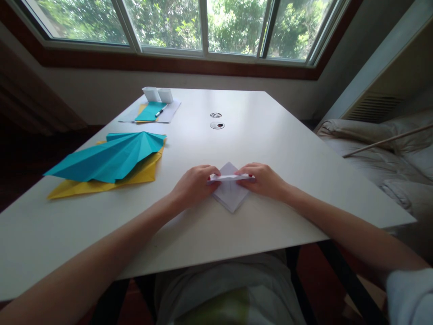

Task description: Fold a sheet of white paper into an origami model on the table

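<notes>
Near the front edge of the table, a small white sheet of paper [231, 198] lies turned like a diamond, with one corner toward me. A folded flap stands up across its middle. My left hand [196, 183] pinches the flap's left end between thumb and fingers. At the right end, my right hand [263, 180] grips the same flap in a like pinch. Both hands rest low, close to the tabletop. The fingertips partly hide the ends of the fold.
Left of my hands, a pleated blue paper [111, 158] lies over a yellow folded paper [138, 174] on the white table [270, 135]. Farther back are two white paper boxes [158, 95], a blue sheet [150, 111] and a pen [161, 111]. Two round inserts [217, 125] sit mid-table.
</notes>
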Demonstrator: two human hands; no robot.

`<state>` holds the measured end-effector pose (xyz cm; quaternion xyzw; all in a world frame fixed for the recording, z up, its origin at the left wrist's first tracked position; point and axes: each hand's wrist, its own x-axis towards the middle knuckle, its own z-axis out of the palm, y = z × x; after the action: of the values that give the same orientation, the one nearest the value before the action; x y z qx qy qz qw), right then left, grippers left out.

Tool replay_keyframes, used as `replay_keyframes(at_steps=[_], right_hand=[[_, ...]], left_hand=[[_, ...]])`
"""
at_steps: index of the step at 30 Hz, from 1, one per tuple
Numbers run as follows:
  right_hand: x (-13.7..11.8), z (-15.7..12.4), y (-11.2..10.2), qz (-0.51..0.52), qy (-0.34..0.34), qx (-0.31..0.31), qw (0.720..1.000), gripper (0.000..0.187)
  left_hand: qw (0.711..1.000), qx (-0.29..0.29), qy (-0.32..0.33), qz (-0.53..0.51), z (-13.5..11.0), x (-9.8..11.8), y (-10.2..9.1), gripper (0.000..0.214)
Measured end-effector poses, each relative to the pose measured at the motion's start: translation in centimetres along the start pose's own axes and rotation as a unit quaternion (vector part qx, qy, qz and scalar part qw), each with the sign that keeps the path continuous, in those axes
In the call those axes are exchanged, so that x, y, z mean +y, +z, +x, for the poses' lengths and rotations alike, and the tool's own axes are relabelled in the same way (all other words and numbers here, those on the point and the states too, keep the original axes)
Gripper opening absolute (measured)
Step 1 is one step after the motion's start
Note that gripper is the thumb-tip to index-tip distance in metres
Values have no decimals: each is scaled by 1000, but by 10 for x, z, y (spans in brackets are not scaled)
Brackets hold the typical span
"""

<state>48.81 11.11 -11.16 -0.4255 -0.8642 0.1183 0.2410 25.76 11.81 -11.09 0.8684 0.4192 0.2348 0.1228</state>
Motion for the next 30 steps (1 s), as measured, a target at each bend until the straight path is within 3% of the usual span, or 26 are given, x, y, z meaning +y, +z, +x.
replay_keyframes(at_steps=[7,16,24,30], right_hand=[[-6,1,3,-101,6,18,995,18],[-3,3,0,3,61,52,997,16],[-3,5,1,-21,79,51,995,25],[-9,5,-3,-77,131,55,987,38]], left_hand=[[999,3,-40,16,3,8,4,17],[993,29,-117,10,8,7,1,24],[991,41,-120,37,7,11,3,34],[986,33,-155,45,7,15,0,49]])
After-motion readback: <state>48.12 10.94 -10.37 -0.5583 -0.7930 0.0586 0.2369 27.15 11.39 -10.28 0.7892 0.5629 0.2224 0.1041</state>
